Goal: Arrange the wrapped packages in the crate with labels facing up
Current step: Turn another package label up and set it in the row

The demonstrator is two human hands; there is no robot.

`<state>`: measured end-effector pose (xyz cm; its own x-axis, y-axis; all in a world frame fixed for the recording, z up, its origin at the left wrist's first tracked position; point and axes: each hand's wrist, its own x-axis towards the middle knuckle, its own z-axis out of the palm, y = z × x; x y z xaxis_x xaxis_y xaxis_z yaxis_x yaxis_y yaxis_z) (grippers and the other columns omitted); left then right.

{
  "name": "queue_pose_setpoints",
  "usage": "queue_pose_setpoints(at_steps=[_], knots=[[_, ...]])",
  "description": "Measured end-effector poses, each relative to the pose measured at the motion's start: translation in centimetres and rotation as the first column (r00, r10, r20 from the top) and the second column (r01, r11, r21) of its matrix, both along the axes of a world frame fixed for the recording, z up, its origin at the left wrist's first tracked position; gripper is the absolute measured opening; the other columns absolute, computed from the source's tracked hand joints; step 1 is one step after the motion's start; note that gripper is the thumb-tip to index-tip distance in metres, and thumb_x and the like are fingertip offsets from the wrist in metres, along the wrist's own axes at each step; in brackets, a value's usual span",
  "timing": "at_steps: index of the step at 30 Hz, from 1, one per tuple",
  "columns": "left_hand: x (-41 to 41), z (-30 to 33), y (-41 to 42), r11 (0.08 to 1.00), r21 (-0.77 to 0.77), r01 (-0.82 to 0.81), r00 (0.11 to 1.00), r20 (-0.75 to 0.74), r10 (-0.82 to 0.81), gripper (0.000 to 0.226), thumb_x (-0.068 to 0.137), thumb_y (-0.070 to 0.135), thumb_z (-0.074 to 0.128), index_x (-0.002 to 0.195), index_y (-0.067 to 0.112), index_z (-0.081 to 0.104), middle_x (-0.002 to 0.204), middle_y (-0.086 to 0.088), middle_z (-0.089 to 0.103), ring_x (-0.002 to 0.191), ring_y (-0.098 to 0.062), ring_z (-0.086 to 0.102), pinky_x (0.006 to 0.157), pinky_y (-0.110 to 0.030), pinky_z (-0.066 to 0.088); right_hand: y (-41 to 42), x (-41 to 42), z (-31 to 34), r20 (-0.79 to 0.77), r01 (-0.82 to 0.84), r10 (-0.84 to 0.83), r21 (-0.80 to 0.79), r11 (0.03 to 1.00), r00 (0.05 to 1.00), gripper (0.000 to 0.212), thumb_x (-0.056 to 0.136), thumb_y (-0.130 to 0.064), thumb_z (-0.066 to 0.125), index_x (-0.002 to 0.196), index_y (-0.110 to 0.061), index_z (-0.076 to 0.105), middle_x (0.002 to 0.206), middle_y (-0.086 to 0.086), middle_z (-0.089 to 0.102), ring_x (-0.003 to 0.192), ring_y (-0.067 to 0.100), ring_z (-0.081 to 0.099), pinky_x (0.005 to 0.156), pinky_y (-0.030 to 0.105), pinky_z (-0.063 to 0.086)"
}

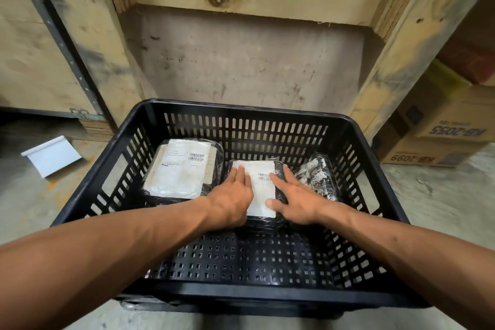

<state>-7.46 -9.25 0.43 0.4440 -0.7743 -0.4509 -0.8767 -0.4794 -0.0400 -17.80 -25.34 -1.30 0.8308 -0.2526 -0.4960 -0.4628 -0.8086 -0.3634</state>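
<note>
A black slotted plastic crate (241,295) sits on the floor. Inside, at the far left, lies a black wrapped package (182,169) with its white barcode label facing up. In the middle lies a second package (263,190), label up. My left hand (233,195) rests flat on its left side and my right hand (293,195) lies flat on its right side, fingers spread. A third wrapped package (318,174) leans at the far right, shiny wrap showing, no clear label visible.
The crate's near half shows bare perforated floor (241,260). A wooden pallet box (254,35) stands behind the crate. Cardboard boxes (442,139) are stacked at the right. A white folded sheet (52,155) lies on the concrete floor at the left.
</note>
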Motion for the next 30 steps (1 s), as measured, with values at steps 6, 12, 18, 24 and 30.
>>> queue_pose_setpoints(at_steps=[6, 12, 18, 24, 30], knots=[[3.8, -1.2, 0.6, 0.904, 0.206, 0.374, 0.865, 0.275, -0.42, 0.096, 0.094, 0.075, 0.01, 0.158, 0.006, -0.008, 0.165, -0.019, -0.014, 0.153, -0.035, -0.014, 0.114, -0.053, -0.023, 0.9, -0.2, 0.1, -0.218, -0.354, 0.318, -0.15, 0.923, 0.923, 0.109, 0.097, -0.069, 0.043, 0.151, -0.023, -0.04, 0.151, 0.007, -0.055, 0.144, 0.026, -0.042, 0.123, 0.052, -0.011], [5.1, -1.7, 1.3, 0.914, 0.208, 0.349, 0.89, 0.231, -0.393, 0.093, 0.095, 0.075, 0.008, 0.158, 0.01, -0.013, 0.167, -0.018, -0.013, 0.154, -0.033, -0.014, 0.119, -0.049, -0.019, 1.6, 0.2, -0.5, -0.215, -0.381, 0.356, -0.087, 0.92, 0.909, 0.093, 0.106, -0.055, 0.033, 0.151, -0.018, -0.04, 0.146, 0.019, -0.056, 0.136, 0.04, -0.049, 0.122, 0.067, -0.001], [5.2, -2.4, 1.1, 0.906, 0.219, 0.361, 0.886, 0.223, -0.407, 0.093, 0.096, 0.073, 0.008, 0.157, 0.005, -0.013, 0.165, -0.024, -0.011, 0.154, -0.038, -0.004, 0.122, -0.05, -0.013, 1.6, 0.5, -1.4, -0.228, -0.393, 0.358, -0.133, 0.91, 0.905, 0.092, 0.106, -0.055, 0.031, 0.15, -0.019, -0.041, 0.146, 0.019, -0.056, 0.135, 0.04, -0.05, 0.123, 0.062, -0.008], [5.2, -2.6, 1.1, 0.897, 0.232, 0.376, 0.875, 0.231, -0.426, 0.093, 0.096, 0.072, 0.007, 0.157, 0.005, -0.012, 0.165, -0.024, -0.011, 0.154, -0.038, -0.003, 0.121, -0.048, -0.013, 1.7, 0.6, -1.6, -0.222, -0.398, 0.362, -0.145, 0.906, 0.905, 0.093, 0.106, -0.055, 0.033, 0.149, -0.019, -0.041, 0.146, 0.019, -0.055, 0.136, 0.04, -0.049, 0.122, 0.061, -0.013], [4.8, -2.0, 1.0, 0.9, 0.264, 0.346, 0.885, 0.228, -0.407, 0.091, 0.098, 0.071, 0.01, 0.158, 0.006, -0.013, 0.165, -0.022, -0.012, 0.154, -0.037, -0.006, 0.122, -0.048, -0.013, 1.6, 0.8, -1.1, -0.269, -0.431, 0.374, -0.197, 0.881, 0.888, 0.095, 0.104, -0.06, 0.034, 0.148, -0.025, -0.043, 0.148, 0.016, -0.054, 0.141, 0.036, -0.046, 0.123, 0.056, -0.016]])
